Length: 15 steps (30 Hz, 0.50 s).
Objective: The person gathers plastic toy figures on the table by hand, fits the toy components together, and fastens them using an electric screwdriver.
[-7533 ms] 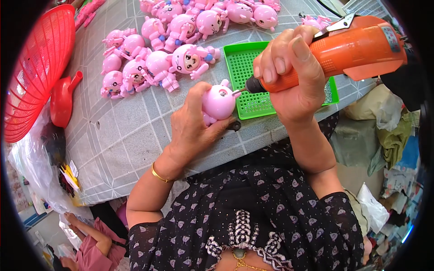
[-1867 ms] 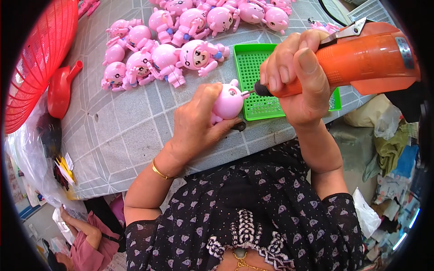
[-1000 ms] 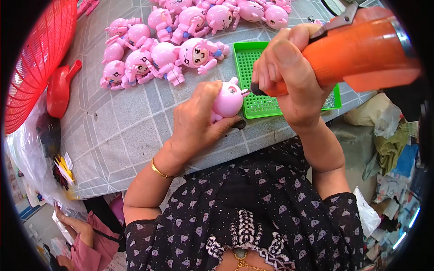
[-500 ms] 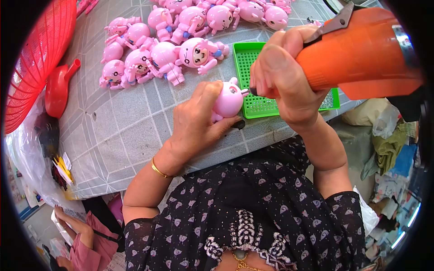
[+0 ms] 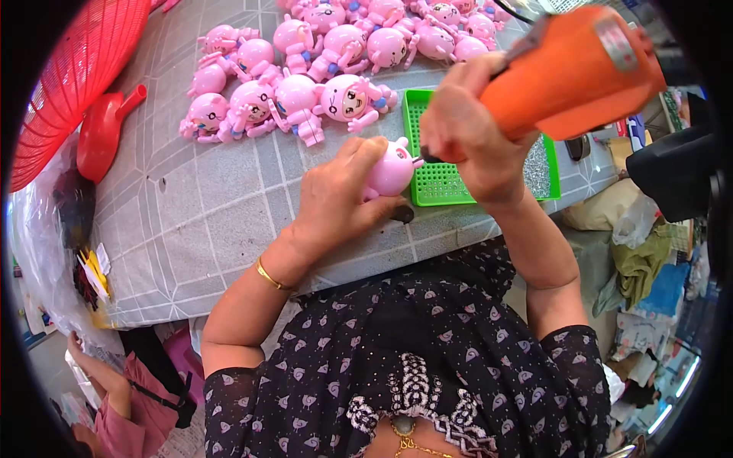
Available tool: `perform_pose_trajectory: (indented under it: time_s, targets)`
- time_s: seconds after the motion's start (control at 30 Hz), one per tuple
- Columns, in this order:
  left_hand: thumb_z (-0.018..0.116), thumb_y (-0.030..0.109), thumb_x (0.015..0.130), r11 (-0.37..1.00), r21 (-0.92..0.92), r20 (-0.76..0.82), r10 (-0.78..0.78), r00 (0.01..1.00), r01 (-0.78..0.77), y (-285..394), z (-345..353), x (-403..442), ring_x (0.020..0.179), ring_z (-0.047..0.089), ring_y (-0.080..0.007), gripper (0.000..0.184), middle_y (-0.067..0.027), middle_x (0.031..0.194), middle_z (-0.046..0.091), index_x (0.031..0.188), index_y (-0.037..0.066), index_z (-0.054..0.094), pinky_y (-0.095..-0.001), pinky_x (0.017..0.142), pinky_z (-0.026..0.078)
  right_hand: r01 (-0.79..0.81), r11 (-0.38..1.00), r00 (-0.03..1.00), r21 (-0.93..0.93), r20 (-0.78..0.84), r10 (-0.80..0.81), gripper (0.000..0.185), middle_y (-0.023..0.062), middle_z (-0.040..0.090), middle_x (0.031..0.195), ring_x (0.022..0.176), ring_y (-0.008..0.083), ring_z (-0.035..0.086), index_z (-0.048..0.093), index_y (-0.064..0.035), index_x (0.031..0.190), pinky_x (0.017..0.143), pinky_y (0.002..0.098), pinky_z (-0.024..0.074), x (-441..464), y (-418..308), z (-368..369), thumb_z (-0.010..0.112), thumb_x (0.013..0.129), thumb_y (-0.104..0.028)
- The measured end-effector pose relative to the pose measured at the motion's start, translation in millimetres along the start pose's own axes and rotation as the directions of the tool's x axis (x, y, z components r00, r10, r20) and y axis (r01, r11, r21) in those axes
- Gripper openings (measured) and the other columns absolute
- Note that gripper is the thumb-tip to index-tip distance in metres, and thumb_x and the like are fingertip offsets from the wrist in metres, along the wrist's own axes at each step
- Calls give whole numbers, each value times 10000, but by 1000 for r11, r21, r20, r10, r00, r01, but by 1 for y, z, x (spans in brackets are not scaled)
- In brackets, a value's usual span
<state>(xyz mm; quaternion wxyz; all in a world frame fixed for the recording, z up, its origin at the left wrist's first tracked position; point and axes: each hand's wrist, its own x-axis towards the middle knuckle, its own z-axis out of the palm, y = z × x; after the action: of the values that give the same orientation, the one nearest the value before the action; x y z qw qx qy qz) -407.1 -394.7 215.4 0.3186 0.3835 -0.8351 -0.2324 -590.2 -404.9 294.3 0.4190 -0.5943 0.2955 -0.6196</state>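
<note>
My left hand [image 5: 332,195] is closed around a glossy pink toy [image 5: 392,174], keeping its rounded head turned to the right above the table. An orange electric screwdriver [image 5: 565,72] is gripped in my right hand [image 5: 475,141], tilted with its body up to the right. The dark tip of the tool meets the toy's right side, near a small opening; the exact contact is too small to make out. Behind and beneath my right hand lies a green perforated tray [image 5: 439,182] with small shiny metal pieces [image 5: 539,166], likely screws, on its right side.
Several assembled pink toys [image 5: 298,95] lie piled along the far side of the grey table [image 5: 206,206]. A red slotted basket [image 5: 76,72] and a red plastic piece [image 5: 103,137] stand at the left. Another person in a pink top [image 5: 137,404] sits lower left.
The view has shifted slightly, so the table and toys appear a little lower and to the right. The screwdriver's body has swung leftward in view; both hands keep their holds.
</note>
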Motion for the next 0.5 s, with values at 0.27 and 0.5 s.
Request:
perform_pose_trajectory:
  time_s: [0.27,0.5]
  targets:
    - [875,315,642,991,-132,9,21,1000,-19,-13,1,2,953,666,-371,715,-139,1120,649,1241,88,559,-436,752,543,36,993,999,110,29,-40,181,14,455,694,547,115,476,415,-126,897,574,303,458,-4,-6,-18,553,999,-183]
    - [878,275,639,987,-160,19,22,1000,-18,-14,0,4,939,670,-369,697,-142,1107,655,1233,83,568,-428,758,542,4,992,999,126,52,-11,207,19,482,700,536,118,490,434,-126,963,574,304,471,-7,-4,-16,629,973,-194]
